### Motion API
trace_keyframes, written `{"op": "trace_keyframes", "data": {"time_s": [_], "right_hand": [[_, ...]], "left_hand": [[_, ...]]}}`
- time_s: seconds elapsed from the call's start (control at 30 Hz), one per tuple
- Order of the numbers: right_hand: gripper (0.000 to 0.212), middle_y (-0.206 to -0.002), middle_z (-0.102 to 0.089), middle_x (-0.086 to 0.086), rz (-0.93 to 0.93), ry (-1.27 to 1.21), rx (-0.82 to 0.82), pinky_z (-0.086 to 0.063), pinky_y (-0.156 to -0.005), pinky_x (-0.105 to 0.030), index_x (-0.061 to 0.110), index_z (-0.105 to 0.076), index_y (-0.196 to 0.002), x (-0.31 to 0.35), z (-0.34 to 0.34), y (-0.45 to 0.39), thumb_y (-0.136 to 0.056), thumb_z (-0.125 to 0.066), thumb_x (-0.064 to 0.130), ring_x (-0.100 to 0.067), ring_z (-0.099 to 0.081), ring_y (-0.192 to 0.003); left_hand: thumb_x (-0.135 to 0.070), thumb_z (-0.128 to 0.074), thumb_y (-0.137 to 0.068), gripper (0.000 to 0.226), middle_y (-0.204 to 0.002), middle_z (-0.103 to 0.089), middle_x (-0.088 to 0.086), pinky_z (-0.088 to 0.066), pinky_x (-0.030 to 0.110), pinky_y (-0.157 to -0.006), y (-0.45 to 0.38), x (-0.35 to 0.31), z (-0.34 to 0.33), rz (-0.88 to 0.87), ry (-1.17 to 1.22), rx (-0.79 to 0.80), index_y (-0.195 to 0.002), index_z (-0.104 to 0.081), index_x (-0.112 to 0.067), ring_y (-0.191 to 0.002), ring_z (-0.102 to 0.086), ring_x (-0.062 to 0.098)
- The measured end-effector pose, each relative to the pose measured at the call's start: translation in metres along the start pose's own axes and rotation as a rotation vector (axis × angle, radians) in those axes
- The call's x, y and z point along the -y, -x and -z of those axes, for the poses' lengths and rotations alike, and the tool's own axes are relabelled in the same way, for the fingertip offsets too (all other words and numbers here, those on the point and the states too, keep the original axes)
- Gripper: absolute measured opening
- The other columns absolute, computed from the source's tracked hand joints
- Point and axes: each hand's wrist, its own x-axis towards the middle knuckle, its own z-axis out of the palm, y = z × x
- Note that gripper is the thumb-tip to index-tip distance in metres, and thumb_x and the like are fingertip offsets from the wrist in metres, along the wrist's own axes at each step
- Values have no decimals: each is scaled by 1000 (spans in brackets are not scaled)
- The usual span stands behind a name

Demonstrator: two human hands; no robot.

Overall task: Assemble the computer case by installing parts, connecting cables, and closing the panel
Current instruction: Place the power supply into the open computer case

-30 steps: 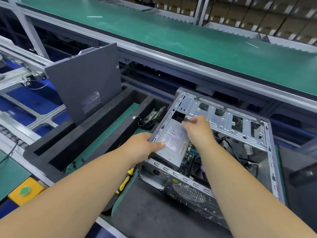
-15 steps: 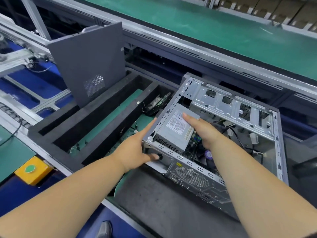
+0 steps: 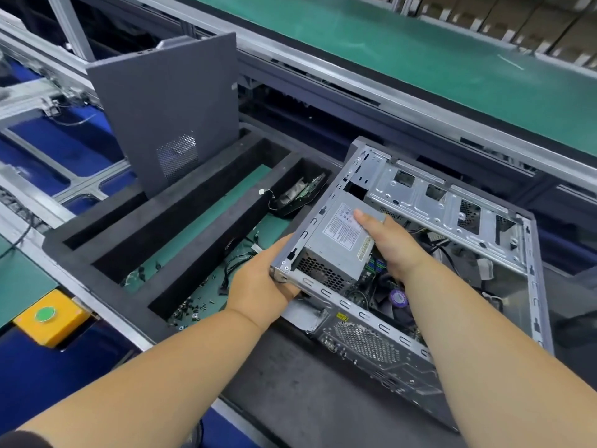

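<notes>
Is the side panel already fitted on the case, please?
No, the side panel stands upright in the foam tray, apart from the open case.

Green conveyor belt point(image 3: 420, 59), yellow box w/ green button point(image 3: 48, 316), cardboard boxes point(image 3: 549, 30)

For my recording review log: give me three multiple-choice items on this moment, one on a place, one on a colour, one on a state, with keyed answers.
1. Where does the power supply sit?
A. in the case's corner
B. on the conveyor
C. in the foam tray

2. What colour is the button box?
A. red
B. yellow, green button
C. white

3. What state is the computer case in?
A. panel closed
C. boxed
B. side open

Answers: 1 A, it lies inside the frame; 2 B, visible at left; 3 B, its inside is exposed and the side panel stands apart.
</notes>
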Motion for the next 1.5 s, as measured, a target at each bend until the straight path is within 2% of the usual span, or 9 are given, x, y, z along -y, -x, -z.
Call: {"op": "trace_keyframes", "data": {"time_s": [0.1, 0.2, 0.43, 0.57, 0.63, 0.73, 1.2, 1.37, 1.5], "right_hand": [[44, -102, -73, 15, -1, -2, -24, -38, -90, -28, 22, -58, -120, 3, -2, 2, -91, -64, 54, -1, -64, -96], [21, -68, -69, 27, 0, -10, -18, -35, -71, -20, 28, -54, -96, 2, -1, 1, -95, -62, 48, 10, -64, -67], [54, -115, -73, -11, -2, -35, -26, -40, -75, -23, 1, -58, -126, 10, -3, 6, -94, -65, 43, -23, -67, -108], [44, -108, -72, -15, 38, -13, -54, -47, -78, -27, -5, -59, -116, 12, -4, 7, -95, -67, 34, -24, -67, -95], [45, -110, -72, -15, 35, -57, -75, -49, -76, -27, -3, -58, -123, 12, -5, 7, -93, -70, 30, -21, -67, -91], [44, -113, -72, -12, 24, -129, -80, -50, -75, -26, 3, -58, -126, 12, -6, 8, -91, -72, 25, -19, -68, -91], [33, -95, -67, 0, 7, -120, -148, -44, -46, -10, 9, -54, -111, 12, -23, -3, -92, -72, 28, -5, -64, -71], [27, -91, -60, 11, -13, -48, -130, -40, -44, -7, 23, -48, -102, 6, -19, -6, -94, -68, 39, 7, -60, -61], [36, -103, -70, 1, -44, -109, -124, -49, -51, -15, 17, -55, -115, 7, -20, -6, -92, -69, 41, 0, -69, -74]], "left_hand": [[-34, -84, -64, 82, -110, -59, -37, -48, 16, -87, -1, -6, 10, -76, -340, 25, -128, -41, -63, -99, -57, -11], [-51, -84, -55, 91, -113, -54, -45, -47, 19, -91, -3, -19, 23, -43, -328, 234, -126, -31, -75, -103, -54, -19], [-13, -62, -65, 102, -125, -64, -2, -53, 53, -92, -33, -68, 71, 190, -706, 805, -141, -18, -63, -110, -64, 31], [16, -40, -80, 69, -132, -63, 0, -44, 46, -107, -46, -101, 58, 319, -499, 635, -134, -58, -23, -122, -58, 21], [-17, -54, -96, 33, -134, -61, -2, -47, 36, -100, -48, -106, 44, 400, -262, 497, -128, -61, -23, -113, -61, 14], [-69, -52, -86, 62, -137, -51, -13, -34, 32, -96, -51, -114, 18, 407, -284, 453, -137, -52, -32, -123, -51, 16], [-48, -53, -95, 31, -97, -69, -2, -55, 39, -82, -50, -101, -6, 218, -477, 210, -110, -65, -24, -87, -66, 17], [-87, -50, -64, 75, -106, -65, -13, -52, 35, -84, -45, -101, -8, 231, -511, 247, -114, -58, -31, -94, -63, 9], [-78, -67, -59, 71, -100, -64, -17, -54, 33, -82, -48, -98, -8, 187, -572, 237, -113, -55, -33, -89, -62, 5]]}}
